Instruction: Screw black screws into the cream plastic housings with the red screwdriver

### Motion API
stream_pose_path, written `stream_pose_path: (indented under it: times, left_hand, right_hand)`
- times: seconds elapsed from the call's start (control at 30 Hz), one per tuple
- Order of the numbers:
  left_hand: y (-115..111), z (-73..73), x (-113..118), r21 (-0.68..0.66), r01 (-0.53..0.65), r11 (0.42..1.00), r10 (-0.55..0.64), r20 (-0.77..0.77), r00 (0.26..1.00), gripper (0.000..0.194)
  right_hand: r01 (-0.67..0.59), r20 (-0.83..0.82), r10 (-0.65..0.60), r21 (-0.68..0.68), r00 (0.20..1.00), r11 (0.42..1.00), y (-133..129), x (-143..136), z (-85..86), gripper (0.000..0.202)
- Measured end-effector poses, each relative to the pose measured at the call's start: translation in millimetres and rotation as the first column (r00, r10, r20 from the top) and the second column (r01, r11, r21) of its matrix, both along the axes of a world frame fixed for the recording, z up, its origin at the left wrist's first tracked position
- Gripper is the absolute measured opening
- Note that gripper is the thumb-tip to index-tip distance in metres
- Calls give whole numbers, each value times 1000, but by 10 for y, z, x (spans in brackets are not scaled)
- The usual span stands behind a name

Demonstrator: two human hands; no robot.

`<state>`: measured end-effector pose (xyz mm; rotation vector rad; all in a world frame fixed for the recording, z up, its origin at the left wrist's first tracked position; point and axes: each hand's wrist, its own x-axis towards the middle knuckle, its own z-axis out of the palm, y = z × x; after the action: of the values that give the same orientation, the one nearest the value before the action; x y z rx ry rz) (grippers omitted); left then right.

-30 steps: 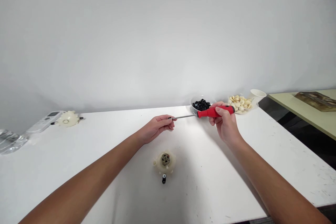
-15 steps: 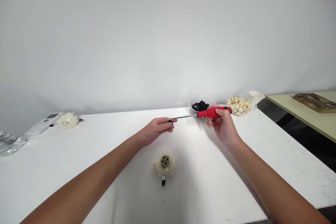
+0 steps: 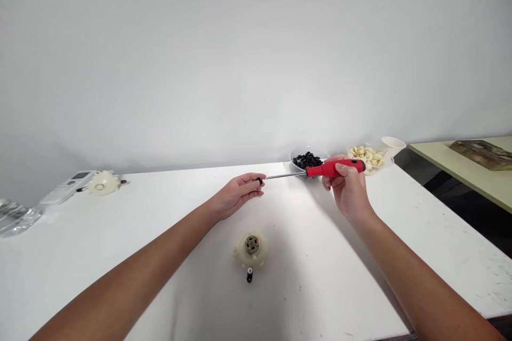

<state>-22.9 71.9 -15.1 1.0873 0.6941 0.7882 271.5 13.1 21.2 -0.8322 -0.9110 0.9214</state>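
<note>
Between thumb and fingers, my left hand [image 3: 238,193] pinches a small black part [image 3: 260,181], perhaps rubber; its exact kind is too small to tell. My right hand [image 3: 347,186] is wrapped round the red handle of a screwdriver [image 3: 335,168]. The metal shaft points left, and its tip is close to the black part, with a small gap apparent. Below my hands on the white table sits a cream plastic housing [image 3: 241,257] with a round motor [image 3: 252,245] in its middle. A black tab [image 3: 249,276] sticks out of its near side.
Behind my right hand stand a clear bowl of small black parts [image 3: 307,160], a container of cream discs [image 3: 368,156] and a white cup [image 3: 392,145]. At left are a second cream housing [image 3: 103,183], a white remote [image 3: 69,187] and a clear bottle [image 3: 16,218].
My right hand has drawn the screwdriver a little to the right, its tip moving out of the black part. My left hand stays almost in place, still holding that part.
</note>
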Motion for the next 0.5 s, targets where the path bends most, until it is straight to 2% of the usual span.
stream_pose_path:
  times: [0.1, 0.5]
  left_hand:
    - [7, -8, 10, -3, -18, 1000, 18, 2, 1000, 28]
    - [16, -14, 5, -17, -16, 1000, 16, -15, 1000, 27]
  right_hand:
    - [-6, 10, 6, 3, 1000, 1000, 1, 0, -4, 14]
    - [-22, 21, 22, 4, 1000, 1000, -5, -3, 14, 14]
